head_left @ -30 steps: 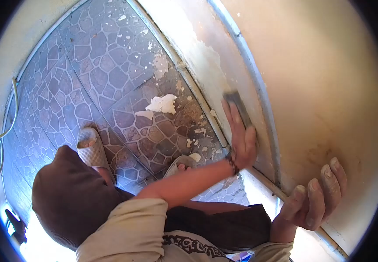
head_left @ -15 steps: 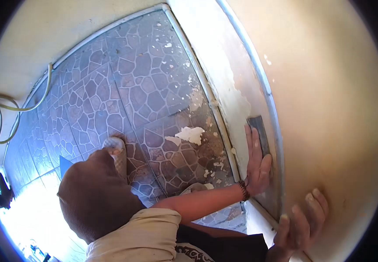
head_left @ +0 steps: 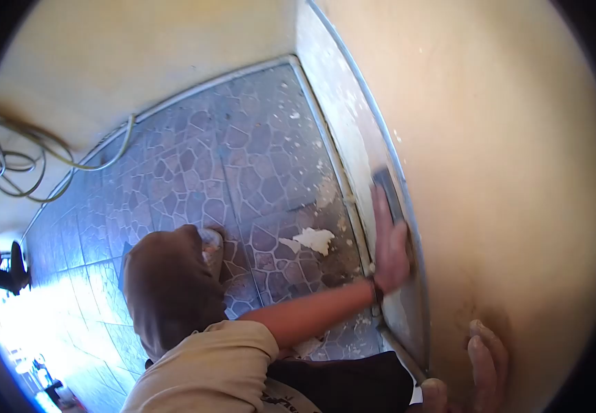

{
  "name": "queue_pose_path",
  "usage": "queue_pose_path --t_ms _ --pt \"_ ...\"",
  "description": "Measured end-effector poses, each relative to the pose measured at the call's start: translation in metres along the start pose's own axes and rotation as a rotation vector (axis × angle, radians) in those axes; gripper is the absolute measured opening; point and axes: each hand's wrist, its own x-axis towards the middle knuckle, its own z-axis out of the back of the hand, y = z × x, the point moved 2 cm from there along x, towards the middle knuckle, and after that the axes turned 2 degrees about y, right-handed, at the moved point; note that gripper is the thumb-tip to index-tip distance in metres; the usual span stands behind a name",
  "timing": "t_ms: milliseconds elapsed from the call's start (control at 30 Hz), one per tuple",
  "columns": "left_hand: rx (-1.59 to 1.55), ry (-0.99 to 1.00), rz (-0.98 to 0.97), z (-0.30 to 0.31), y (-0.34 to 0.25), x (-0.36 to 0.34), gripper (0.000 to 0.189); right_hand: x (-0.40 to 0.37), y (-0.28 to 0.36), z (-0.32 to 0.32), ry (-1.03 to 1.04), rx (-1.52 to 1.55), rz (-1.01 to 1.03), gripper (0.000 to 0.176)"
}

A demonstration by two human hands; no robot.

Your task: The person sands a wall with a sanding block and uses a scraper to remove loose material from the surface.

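My left hand (head_left: pixel 391 258) presses a dark, flat, blade-like tool (head_left: pixel 390 196) against the low strip of wall. Its fingers lie along the tool, and a dark bracelet (head_left: pixel 378 289) circles the wrist. Patchy, scraped paint (head_left: pixel 360 131) shows on this strip beyond the fingertips. Lower right, my right hand (head_left: pixel 484 365) rests against the cream wall (head_left: pixel 504 206), fingers apart and nothing in them; the frame edge cuts off part of it. A raised grey trim line (head_left: pixel 365 82) runs between the strip and the wall above.
White paint flakes (head_left: pixel 314 239) lie on the stone-patterned tile floor (head_left: pixel 195 165). A pale pipe (head_left: pixel 325 134) follows the wall's foot. My brown-covered knee (head_left: pixel 171 282) is bent at the left. Looped hose (head_left: pixel 23 158) hangs at far left, with a person (head_left: pixel 9 272) below it.
My left hand has slid with the tool along the wall strip toward the far corner. My right hand sits lower in the frame, and the view has shifted, showing more hose and another person.
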Motion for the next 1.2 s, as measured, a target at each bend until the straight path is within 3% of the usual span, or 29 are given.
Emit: queue_pose_path --t_ms 33,133,200,300,367,500,567,633,733,900,1000,1100,1200 --pt "0.016 0.011 0.024 -0.002 -0.004 -0.012 0.069 -0.002 0.002 -0.001 -0.044 -0.025 -0.069 0.041" --pt "0.145 -0.007 -0.179 0.004 -0.004 0.025 0.068 0.003 0.0 -0.009 -0.1 0.112 0.023 0.037" --pt "0.099 -0.078 -0.256 0.01 -0.008 0.1 0.067 0.006 0.004 -0.008 -0.14 0.151 0.029 0.035" --pt "-0.061 -0.06 -0.239 0.026 -0.009 0.184 0.06 0.018 0.015 -0.013 -0.146 0.125 0.107 0.034" --pt "0.114 -0.124 -0.205 0.037 -0.005 0.203 0.06 0.031 0.023 -0.022 -0.161 0.13 0.17 0.034" --pt "0.021 0.094 -0.073 0.02 0.008 0.061 0.066 0.071 0.04 -0.025 -0.27 -0.143 0.133 0.03" --pt "-0.065 0.12 -0.055 0.022 0.001 0.036 0.067 0.082 0.037 -0.022 -0.398 -0.344 0.069 0.031" --pt "-0.029 0.081 -0.077 0.03 -0.006 0.081 0.067 0.097 0.03 -0.006 -0.451 -0.67 0.064 0.035" --pt "0.001 -0.05 -0.15 0.039 -0.003 0.202 0.063 0.119 0.023 0.01 -0.43 -1.166 0.096 0.04" --pt "-0.075 -0.192 -0.062 0.078 0.004 0.35 0.053 0.197 0.042 0.014 -0.363 -1.428 0.138 0.057" --pt "0.023 -0.204 0.001 0.07 0.008 0.31 0.053 0.23 0.038 -0.006 -0.346 -1.716 0.101 0.062" --pt "-0.041 -0.174 0.067 0.06 0.007 0.243 0.055 0.236 0.037 -0.011 -0.36 -1.688 0.188 0.063" --pt "-0.073 -0.193 0.077 0.057 0.007 0.257 0.055 0.229 0.039 -0.008 -0.318 -1.713 0.133 0.066"
